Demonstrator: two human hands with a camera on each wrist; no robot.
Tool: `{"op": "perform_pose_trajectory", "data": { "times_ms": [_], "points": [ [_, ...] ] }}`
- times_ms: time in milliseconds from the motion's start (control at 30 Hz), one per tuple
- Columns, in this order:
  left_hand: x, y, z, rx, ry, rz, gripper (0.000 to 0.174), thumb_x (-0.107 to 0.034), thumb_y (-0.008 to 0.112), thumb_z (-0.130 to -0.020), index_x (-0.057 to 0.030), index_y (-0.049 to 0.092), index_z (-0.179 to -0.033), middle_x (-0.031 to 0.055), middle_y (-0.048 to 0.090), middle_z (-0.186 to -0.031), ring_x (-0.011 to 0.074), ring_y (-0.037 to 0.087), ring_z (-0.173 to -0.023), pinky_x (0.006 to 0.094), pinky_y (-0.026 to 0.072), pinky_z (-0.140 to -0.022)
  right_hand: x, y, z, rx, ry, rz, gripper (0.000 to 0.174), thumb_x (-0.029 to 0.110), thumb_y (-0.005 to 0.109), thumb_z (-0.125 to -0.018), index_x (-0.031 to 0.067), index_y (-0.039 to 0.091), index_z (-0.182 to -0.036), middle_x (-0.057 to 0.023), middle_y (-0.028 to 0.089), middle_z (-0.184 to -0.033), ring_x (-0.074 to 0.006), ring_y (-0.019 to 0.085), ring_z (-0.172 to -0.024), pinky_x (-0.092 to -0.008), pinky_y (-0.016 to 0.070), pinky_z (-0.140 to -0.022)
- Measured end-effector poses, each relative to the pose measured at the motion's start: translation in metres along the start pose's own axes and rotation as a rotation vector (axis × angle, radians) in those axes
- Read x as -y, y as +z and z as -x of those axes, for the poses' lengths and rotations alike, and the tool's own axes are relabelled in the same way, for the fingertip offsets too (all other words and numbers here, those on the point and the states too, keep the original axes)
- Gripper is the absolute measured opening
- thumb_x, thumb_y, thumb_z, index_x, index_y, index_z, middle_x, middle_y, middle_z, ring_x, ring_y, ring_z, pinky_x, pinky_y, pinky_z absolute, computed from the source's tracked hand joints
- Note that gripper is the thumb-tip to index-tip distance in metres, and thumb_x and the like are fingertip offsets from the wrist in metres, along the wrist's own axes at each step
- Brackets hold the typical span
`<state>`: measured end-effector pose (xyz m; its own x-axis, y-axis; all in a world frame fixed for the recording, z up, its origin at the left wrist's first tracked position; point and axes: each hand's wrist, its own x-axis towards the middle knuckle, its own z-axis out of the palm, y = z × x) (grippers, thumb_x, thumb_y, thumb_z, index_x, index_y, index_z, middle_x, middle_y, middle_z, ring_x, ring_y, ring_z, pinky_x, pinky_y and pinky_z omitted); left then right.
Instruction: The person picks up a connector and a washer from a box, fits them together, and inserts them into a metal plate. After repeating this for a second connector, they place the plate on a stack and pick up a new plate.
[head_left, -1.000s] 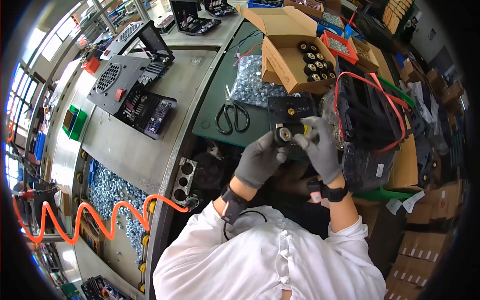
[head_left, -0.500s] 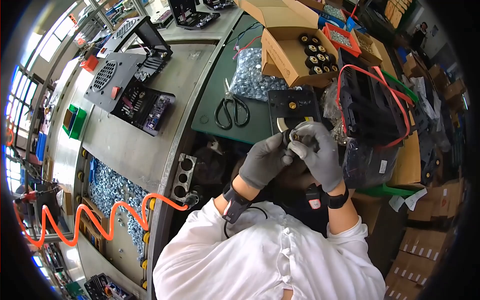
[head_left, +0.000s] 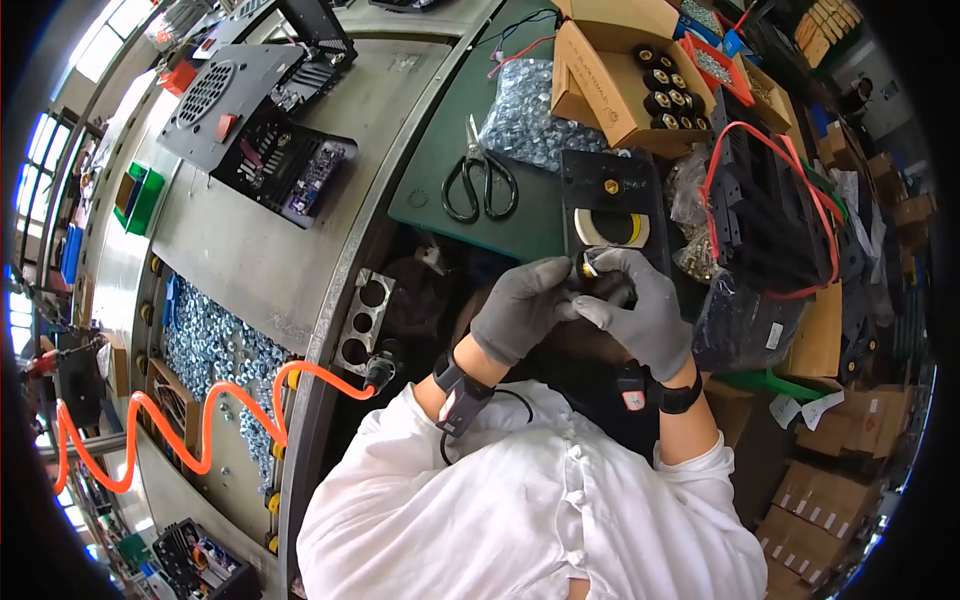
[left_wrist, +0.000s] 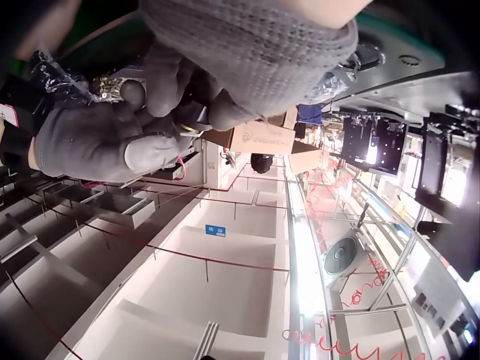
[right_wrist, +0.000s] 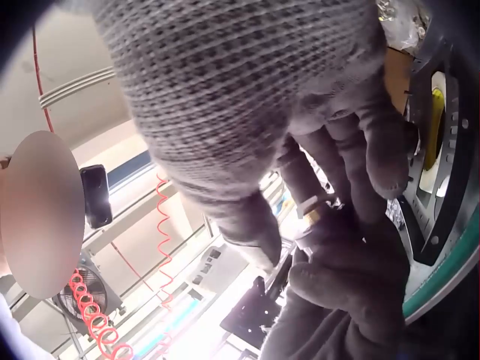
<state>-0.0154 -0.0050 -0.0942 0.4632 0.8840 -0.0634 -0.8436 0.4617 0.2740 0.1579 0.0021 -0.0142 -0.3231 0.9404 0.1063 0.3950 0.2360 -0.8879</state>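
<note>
Both hands wear grey knit gloves and meet over the near edge of the bench. Between them is a small black round part (head_left: pixel 583 267) with a brass-coloured end, largely hidden by fingers. My left hand (head_left: pixel 518 312) grips it from the left. From the other side, the thumb and fingers of my right hand (head_left: pixel 640 315) close round its end. In the right wrist view the brass fitting (right_wrist: pixel 311 215) shows beside the left glove. Just beyond the hands lies a black panel (head_left: pixel 590 168) with a brass fitting in it and a cream-and-yellow ring (head_left: pixel 625 232) showing.
Black-handled scissors (head_left: pixel 480 185) and a bag of metal pieces (head_left: pixel 540 115) lie on the green mat (head_left: pixel 425 190). A cardboard box (head_left: pixel 610 85) holds several black round parts with brass nuts. Black housings with a red strap (head_left: pixel 770 200) stand at right. An orange coiled hose (head_left: pixel 205 430) crosses at left.
The head view has shifted, so the bench sits higher. The held part has turned from its nut facing up to mostly covered; the right fingers have closed in on it.
</note>
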Motion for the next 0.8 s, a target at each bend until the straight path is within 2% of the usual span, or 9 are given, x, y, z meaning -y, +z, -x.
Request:
{"op": "perform_pose_trajectory", "data": {
  "times_ms": [100,133,233,333,400,467,533,600,800],
  "points": [
    [0.004,-0.017,0.004,0.026,-0.024,-0.057,0.037,-0.020,0.048,-0.101,0.0089,0.052,-0.123,0.0155,0.061,-0.115,0.0218,0.066,-0.089,0.0283,0.0579,-0.075,-0.013,0.009,0.000,-0.024,0.008,0.062,0.035,0.012,0.082,-0.075,0.0003,0.064,-0.103,-0.0060,0.070,-0.092,-0.0061,0.064,-0.075,-0.0213,0.0502,-0.061],
    [0.005,-0.021,0.007,-0.022,-0.010,-0.084,0.036,-0.020,0.048,-0.101,0.0086,0.052,-0.123,0.0150,0.061,-0.114,0.0214,0.066,-0.088,0.0280,0.0579,-0.074,-0.016,0.009,0.000,-0.025,-0.013,0.073,0.035,0.011,0.081,-0.075,0.0006,0.064,-0.104,-0.0046,0.070,-0.092,-0.0051,0.064,-0.076,-0.0209,0.0497,-0.061],
    [0.006,-0.037,0.015,-0.139,0.035,-0.115,0.035,-0.019,0.050,-0.100,0.0079,0.052,-0.123,0.0139,0.062,-0.112,0.0207,0.066,-0.087,0.0280,0.0574,-0.073,-0.021,0.004,-0.001,-0.122,0.182,-0.329,0.027,0.005,0.075,-0.081,-0.0003,0.063,-0.104,-0.0023,0.069,-0.094,-0.0057,0.064,-0.081,-0.0193,0.0509,-0.068],
    [0.012,-0.065,0.014,-0.253,0.020,-0.104,0.034,-0.019,0.052,-0.100,0.0054,0.053,-0.123,0.0126,0.061,-0.110,0.0196,0.063,-0.087,0.0288,0.0556,-0.072,-0.029,-0.008,-0.003,-0.232,0.225,-0.294,0.025,0.007,0.072,-0.085,-0.0016,0.063,-0.106,-0.0047,0.068,-0.095,-0.0073,0.063,-0.082,-0.0219,0.0518,-0.072],
    [0.029,-0.088,0.005,-0.128,-0.062,0.106,0.032,-0.019,0.050,-0.100,0.0029,0.054,-0.124,0.0121,0.060,-0.112,0.0189,0.061,-0.093,0.0282,0.0551,-0.076,-0.044,-0.007,-0.003,-0.192,0.218,-0.197,0.025,0.009,0.072,-0.085,-0.0019,0.063,-0.106,-0.0049,0.068,-0.094,-0.0076,0.063,-0.081,-0.0227,0.0517,-0.073],
    [0.047,-0.096,-0.006,-0.049,-0.058,0.100,0.031,-0.019,0.048,-0.101,0.0014,0.054,-0.123,0.0112,0.059,-0.115,0.0191,0.060,-0.100,0.0276,0.0546,-0.078,-0.046,-0.006,0.000,-0.152,0.215,-0.100,0.025,0.011,0.072,-0.086,-0.0022,0.063,-0.106,-0.0051,0.068,-0.093,-0.0078,0.062,-0.080,-0.0235,0.0515,-0.073],
    [0.048,-0.075,-0.010,0.008,-0.182,0.356,0.033,-0.021,0.046,-0.102,0.0011,0.053,-0.126,0.0090,0.059,-0.118,0.0187,0.059,-0.102,0.0274,0.0534,-0.080,-0.041,-0.003,0.004,-0.093,0.251,-0.064,0.026,0.014,0.071,-0.087,-0.0024,0.063,-0.106,-0.0053,0.068,-0.092,-0.0078,0.062,-0.079,-0.0237,0.0509,-0.073],
    [0.051,-0.061,-0.008,-0.075,-0.182,0.366,0.035,-0.021,0.046,-0.101,0.0007,0.051,-0.129,0.0100,0.057,-0.121,0.0182,0.057,-0.106,0.0266,0.0530,-0.080,-0.039,-0.002,0.007,-0.082,0.286,-0.111,0.025,0.013,0.071,-0.086,-0.0020,0.063,-0.105,-0.0054,0.068,-0.092,-0.0075,0.061,-0.079,-0.0238,0.0508,-0.072],
    [0.065,-0.073,-0.022,0.128,-0.163,0.372,0.041,-0.024,0.051,-0.099,0.0016,0.049,-0.131,0.0130,0.055,-0.120,0.0189,0.054,-0.101,0.0254,0.0500,-0.079,-0.036,-0.009,0.009,-0.116,0.301,-0.220,0.025,0.012,0.071,-0.087,-0.0021,0.061,-0.106,-0.0038,0.067,-0.093,-0.0070,0.060,-0.082,-0.0234,0.0503,-0.074]
  ]
}}
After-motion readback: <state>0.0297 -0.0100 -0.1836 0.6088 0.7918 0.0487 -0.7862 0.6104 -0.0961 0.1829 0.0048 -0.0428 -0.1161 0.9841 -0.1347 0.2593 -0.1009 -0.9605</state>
